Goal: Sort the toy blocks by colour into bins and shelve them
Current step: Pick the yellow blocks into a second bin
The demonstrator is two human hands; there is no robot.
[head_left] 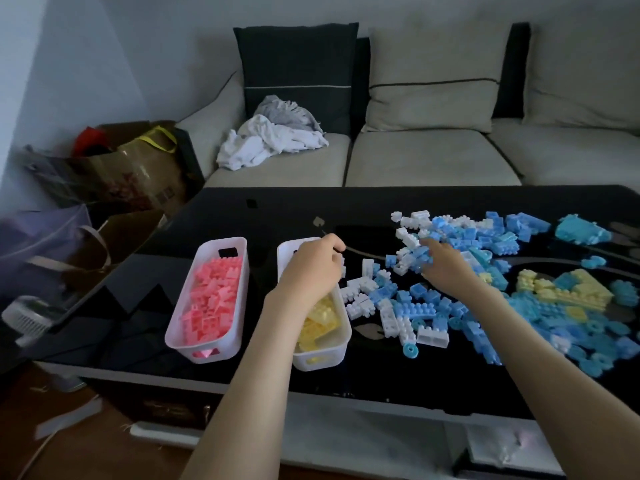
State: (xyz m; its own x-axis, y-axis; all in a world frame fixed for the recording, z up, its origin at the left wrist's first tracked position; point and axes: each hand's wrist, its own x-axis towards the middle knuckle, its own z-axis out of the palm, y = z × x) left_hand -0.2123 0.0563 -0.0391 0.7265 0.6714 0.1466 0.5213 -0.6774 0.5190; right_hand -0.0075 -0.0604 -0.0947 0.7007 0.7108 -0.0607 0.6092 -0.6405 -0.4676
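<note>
Two white bins stand on the black glass table (277,209). The left bin (204,344) holds pink blocks (211,299). The second bin (332,355) holds yellow blocks (320,323). My left hand (311,268) hovers over this second bin with its fingers curled; whether it holds anything is hidden. To the right spreads a loose pile of white, blue and turquoise blocks (433,306), with some yellow ones (568,289) further right. My right hand (443,265) rests palm-down on the pile, fingers among white and blue blocks.
A grey sofa (433,157) with cushions and a heap of white cloth (270,140) stands behind the table. Paper bags (114,174) and a small fan (27,317) crowd the floor at the left. The table's near edge runs just below the bins.
</note>
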